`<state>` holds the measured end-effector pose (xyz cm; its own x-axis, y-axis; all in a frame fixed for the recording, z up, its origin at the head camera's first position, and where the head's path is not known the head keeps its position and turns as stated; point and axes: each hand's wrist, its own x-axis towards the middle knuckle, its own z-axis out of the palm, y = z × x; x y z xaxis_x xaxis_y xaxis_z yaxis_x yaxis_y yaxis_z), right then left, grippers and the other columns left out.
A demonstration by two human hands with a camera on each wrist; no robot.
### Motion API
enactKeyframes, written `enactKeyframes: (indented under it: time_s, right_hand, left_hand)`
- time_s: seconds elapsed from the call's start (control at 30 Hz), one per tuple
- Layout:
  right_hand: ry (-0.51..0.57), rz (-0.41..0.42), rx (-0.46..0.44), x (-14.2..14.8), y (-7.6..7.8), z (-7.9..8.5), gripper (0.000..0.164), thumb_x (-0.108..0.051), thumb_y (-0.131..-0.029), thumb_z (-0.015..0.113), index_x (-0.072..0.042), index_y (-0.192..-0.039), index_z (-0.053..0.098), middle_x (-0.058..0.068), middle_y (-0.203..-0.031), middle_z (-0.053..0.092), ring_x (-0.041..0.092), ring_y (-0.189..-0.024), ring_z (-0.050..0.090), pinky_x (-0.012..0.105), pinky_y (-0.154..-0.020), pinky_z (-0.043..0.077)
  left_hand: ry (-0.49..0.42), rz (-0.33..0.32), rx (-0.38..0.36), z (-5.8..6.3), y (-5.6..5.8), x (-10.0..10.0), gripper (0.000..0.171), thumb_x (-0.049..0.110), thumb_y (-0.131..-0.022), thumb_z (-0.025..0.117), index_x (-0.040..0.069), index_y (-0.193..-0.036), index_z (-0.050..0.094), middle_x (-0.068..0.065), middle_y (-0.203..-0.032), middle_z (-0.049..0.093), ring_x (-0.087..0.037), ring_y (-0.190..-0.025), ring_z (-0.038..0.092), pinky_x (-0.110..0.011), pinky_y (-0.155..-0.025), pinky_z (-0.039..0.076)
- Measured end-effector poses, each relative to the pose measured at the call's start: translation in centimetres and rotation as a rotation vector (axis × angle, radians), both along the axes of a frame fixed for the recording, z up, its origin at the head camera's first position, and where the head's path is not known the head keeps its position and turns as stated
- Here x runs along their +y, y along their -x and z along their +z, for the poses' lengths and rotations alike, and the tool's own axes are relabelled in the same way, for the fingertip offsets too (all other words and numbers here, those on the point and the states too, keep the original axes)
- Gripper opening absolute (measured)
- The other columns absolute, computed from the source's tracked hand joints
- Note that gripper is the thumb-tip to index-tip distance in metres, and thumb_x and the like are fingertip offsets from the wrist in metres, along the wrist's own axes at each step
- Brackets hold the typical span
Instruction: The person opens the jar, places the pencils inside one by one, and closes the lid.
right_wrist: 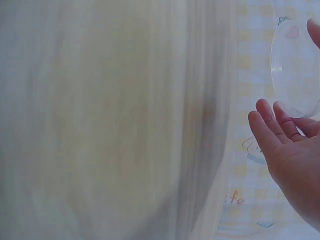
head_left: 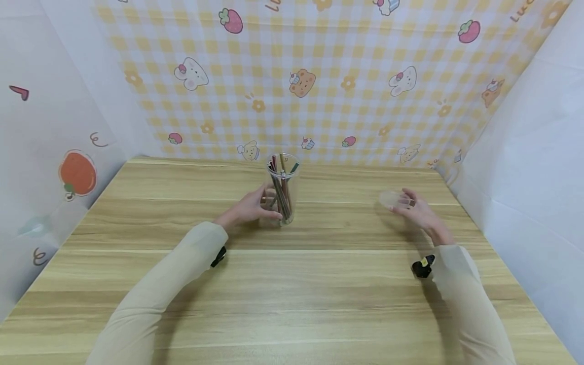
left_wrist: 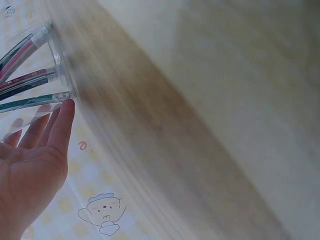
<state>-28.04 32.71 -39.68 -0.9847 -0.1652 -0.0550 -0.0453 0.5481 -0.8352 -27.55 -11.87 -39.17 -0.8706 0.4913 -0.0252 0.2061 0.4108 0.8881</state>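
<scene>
A tall clear cup [head_left: 294, 195] stands upright on the wooden table, with several pencils [head_left: 284, 195] of different dark colours leaning inside it. My left hand [head_left: 248, 208] grips the cup low on its left side, the thumb in front and the fingers reaching behind. In the left wrist view, the fingers lie along the cup's side near the ends of the pencils [left_wrist: 35, 103]. Over at the right, my right hand [head_left: 420, 212] holds a round clear lid [head_left: 388, 198] by its edge, between thumb and fingers. The right wrist view shows the see-through lid [right_wrist: 295, 67] tilted up.
The wooden table [head_left: 292, 299] has a yellow checked cloth [head_left: 324, 101] with cartoon prints behind it. White sheets hang at the left [head_left: 27, 126] and right [head_left: 543, 132] sides. Each sleeve carries a small black device [head_left: 423, 266] at the wrist.
</scene>
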Motion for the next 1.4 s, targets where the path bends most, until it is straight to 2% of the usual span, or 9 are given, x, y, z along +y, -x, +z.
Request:
enactKeyframes:
  time_s: [0.13, 0.43, 0.57, 0.8, 0.93, 1.03, 1.1, 1.23, 1.4]
  right_hand:
    - [-0.017, -0.003, 0.025, -0.8, 0.0, 0.3, 0.077, -0.020, -0.082, 0.063, 0.008, -0.135, 0.015, 0.031, -0.132, 0.026, 0.040, -0.120, 0.027, 0.048, -0.097, 0.027]
    - [0.022, 0.027, 0.013, -1.6, -0.1, 1.0, 0.074, -0.023, -0.083, 0.062, 0.000, -0.138, 0.018, 0.027, -0.134, 0.027, 0.039, -0.123, 0.023, 0.051, -0.097, 0.025]
    - [0.126, 0.022, 0.025, -2.5, -0.1, 1.5, 0.071, -0.021, -0.084, 0.060, -0.001, -0.138, 0.018, 0.023, -0.136, 0.029, 0.034, -0.123, 0.026, 0.047, -0.099, 0.023]
    - [0.381, 0.028, 0.056, -4.7, 0.0, 2.5, 0.066, -0.008, -0.086, 0.055, -0.006, -0.139, 0.016, 0.018, -0.139, 0.026, 0.028, -0.125, 0.025, 0.030, -0.101, 0.026]
    - [0.508, 0.077, 0.071, -5.9, -0.2, 3.2, 0.066, 0.002, -0.085, 0.050, -0.007, -0.140, 0.015, 0.019, -0.136, 0.022, 0.031, -0.125, 0.023, 0.026, -0.098, 0.029]
    - [0.592, 0.119, 0.074, -6.9, -0.1, 3.5, 0.066, 0.008, -0.084, 0.046, -0.010, -0.140, 0.015, 0.019, -0.132, 0.018, 0.032, -0.122, 0.025, 0.024, -0.096, 0.032]
    - [0.597, 0.126, 0.072, -7.5, 0.0, 3.8, 0.068, 0.009, -0.083, 0.045, -0.013, -0.140, 0.016, 0.018, -0.133, 0.015, 0.031, -0.117, 0.030, 0.025, -0.094, 0.034]
    - [0.503, 0.090, 0.062, -8.8, 0.2, 4.6, 0.073, 0.006, -0.081, 0.051, -0.019, -0.139, 0.016, 0.012, -0.137, 0.008, 0.024, -0.107, 0.041, 0.024, -0.087, 0.039]
    - [0.507, 0.149, 0.103, -10.6, 0.2, 5.1, 0.070, 0.010, -0.078, 0.053, -0.014, -0.133, 0.018, 0.013, -0.134, 0.012, 0.032, -0.114, 0.038, 0.023, -0.081, 0.044]
  left_hand:
    - [0.016, 0.015, 0.013, -1.2, 0.8, -0.2, 0.087, 0.027, -0.068, 0.076, 0.018, -0.137, 0.023, -0.015, -0.129, 0.041, -0.028, -0.115, 0.040, -0.044, -0.099, 0.027]
    - [0.005, 0.020, 0.016, -1.3, 0.7, -0.2, 0.086, 0.027, -0.067, 0.077, 0.018, -0.135, 0.025, -0.014, -0.128, 0.042, -0.027, -0.114, 0.041, -0.043, -0.098, 0.029]
    - [-0.004, 0.023, 0.009, -1.3, 0.7, -0.2, 0.086, 0.026, -0.067, 0.077, 0.018, -0.136, 0.025, -0.014, -0.128, 0.042, -0.027, -0.114, 0.041, -0.043, -0.098, 0.029]
    - [0.012, 0.020, 0.010, -1.3, 0.7, -0.2, 0.086, 0.028, -0.068, 0.076, 0.018, -0.136, 0.025, -0.013, -0.129, 0.041, -0.026, -0.116, 0.040, -0.042, -0.098, 0.028]
    - [0.011, 0.013, -0.003, -1.1, 0.6, -0.2, 0.086, 0.027, -0.068, 0.076, 0.017, -0.136, 0.024, -0.014, -0.130, 0.040, -0.028, -0.117, 0.038, -0.043, -0.099, 0.027]
    - [-0.003, 0.002, -0.014, -0.2, 0.1, -0.1, 0.084, 0.021, -0.071, 0.075, 0.013, -0.137, 0.023, -0.018, -0.130, 0.039, -0.031, -0.117, 0.037, -0.045, -0.099, 0.026]
    - [-0.011, -0.002, -0.022, 0.5, -0.4, 0.0, 0.083, 0.017, -0.071, 0.074, 0.010, -0.136, 0.023, -0.020, -0.130, 0.038, -0.032, -0.117, 0.037, -0.045, -0.099, 0.026]
    - [-0.005, -0.003, -0.028, 1.4, -1.0, 0.1, 0.081, 0.014, -0.072, 0.073, 0.009, -0.136, 0.023, -0.021, -0.130, 0.038, -0.032, -0.117, 0.038, -0.043, -0.099, 0.028]
    - [-0.008, -0.005, -0.030, 1.5, -1.2, 0.1, 0.078, 0.013, -0.073, 0.073, 0.009, -0.135, 0.025, -0.021, -0.130, 0.038, -0.032, -0.117, 0.038, -0.043, -0.099, 0.027]
